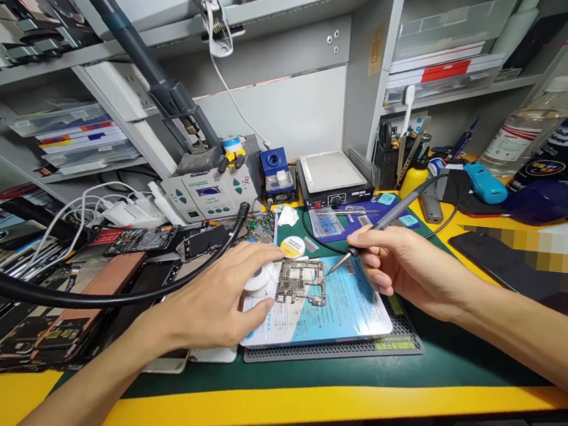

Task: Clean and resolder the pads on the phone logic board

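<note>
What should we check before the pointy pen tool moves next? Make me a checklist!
1. Pen-shaped tool held in the right hand: ok.
2. Tip close to the circuit board: ok, near its upper right corner in the picture.
3. Tip touching the board: cannot tell.
4. Board resting on the blue-and-white base: ok.
5. Left hand away from the tip: ok, at the board's other side.
6. Tip cool: cannot tell.

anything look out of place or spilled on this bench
Mostly the heap of phone parts at the left: pieces stick out at uneven angles. A crumpled white scrap lies loose behind the round yellow-and-white container. Around the circuit board, between left hand and right hand, no spill shows.
</note>
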`<state>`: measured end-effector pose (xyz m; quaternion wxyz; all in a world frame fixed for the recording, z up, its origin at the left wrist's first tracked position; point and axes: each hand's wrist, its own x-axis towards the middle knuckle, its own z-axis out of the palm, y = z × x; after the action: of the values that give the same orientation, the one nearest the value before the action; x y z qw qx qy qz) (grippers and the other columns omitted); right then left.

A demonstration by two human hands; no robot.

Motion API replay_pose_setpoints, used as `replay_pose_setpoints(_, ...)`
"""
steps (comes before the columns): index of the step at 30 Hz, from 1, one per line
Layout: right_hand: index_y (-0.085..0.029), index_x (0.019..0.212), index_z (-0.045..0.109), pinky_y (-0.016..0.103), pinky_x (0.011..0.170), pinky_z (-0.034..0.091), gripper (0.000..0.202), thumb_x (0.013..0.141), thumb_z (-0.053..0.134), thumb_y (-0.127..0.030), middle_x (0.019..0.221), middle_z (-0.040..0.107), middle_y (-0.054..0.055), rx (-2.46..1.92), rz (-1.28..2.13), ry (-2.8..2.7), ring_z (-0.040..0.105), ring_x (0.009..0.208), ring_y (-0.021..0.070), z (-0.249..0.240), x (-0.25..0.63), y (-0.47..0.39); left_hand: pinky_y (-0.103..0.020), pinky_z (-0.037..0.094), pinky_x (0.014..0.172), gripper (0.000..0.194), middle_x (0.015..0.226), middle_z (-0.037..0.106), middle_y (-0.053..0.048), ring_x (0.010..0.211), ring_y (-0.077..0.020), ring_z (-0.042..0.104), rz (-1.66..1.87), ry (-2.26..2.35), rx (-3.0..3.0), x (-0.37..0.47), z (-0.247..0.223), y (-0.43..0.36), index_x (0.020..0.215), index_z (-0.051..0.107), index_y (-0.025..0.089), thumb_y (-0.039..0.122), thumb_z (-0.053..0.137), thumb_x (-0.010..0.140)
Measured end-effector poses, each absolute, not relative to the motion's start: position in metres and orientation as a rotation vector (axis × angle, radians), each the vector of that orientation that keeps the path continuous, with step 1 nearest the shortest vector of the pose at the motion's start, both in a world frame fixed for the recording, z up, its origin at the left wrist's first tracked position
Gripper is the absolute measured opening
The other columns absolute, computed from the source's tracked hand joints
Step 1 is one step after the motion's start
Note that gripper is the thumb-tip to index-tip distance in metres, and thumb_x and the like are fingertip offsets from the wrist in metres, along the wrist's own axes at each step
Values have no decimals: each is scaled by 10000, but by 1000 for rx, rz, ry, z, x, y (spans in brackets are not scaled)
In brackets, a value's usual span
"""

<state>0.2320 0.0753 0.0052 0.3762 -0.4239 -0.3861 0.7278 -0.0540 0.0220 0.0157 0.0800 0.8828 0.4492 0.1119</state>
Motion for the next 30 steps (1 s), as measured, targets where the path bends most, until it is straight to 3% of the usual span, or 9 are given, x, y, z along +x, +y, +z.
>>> replay_pose_setpoints(10, -181, 630, 568, 171, 328, 370, 288, 858, 739, -219, 513, 494, -43, -1115, 1866, -979, 432, 371, 71, 7, 231, 76, -368, 502, 1132, 473, 1397, 646, -22, 1283, -198, 610, 309, 1316, 2571, -52, 16, 32, 1416, 552, 281, 218, 575, 948)
replay_pose_setpoints(17, -183, 627, 579, 174, 325, 378, 279, 815, 778, -237, 503, 504, -44, -1133, 1869, -955, 434, 359, 71, 5, 232, 76, -368, 437, 1180, 457, 1373, 649, -9, 1301, -180, 563, 416, 1200, 2562, -57, 7, 32, 1414, 568, 302, 178, 557, 975)
replay_pose_setpoints(26, -184, 678, 638, 169, 312, 350, 246, 682, 861, -287, 489, 507, -64, -1187, 1843, -954, 433, 346, 68, 10, 230, 75, -370, 470, 1132, 390, 1305, 667, -50, 1242, -189, 593, 536, 1108, 2553, -55, 2, 32, 1337, 625, 244, 123, 549, 975)
replay_pose_setpoints(30, -187, 685, 641, 161, 316, 361, 259, 667, 877, -292, 482, 517, -61, -1208, 1819, -976, 443, 342, 67, 12, 229, 75, -458, 492, 1124, 353, 1270, 664, -118, 1252, -244, 584, 627, 1075, 2633, -55, -2, 31, 1274, 663, 173, 90, 557, 947)
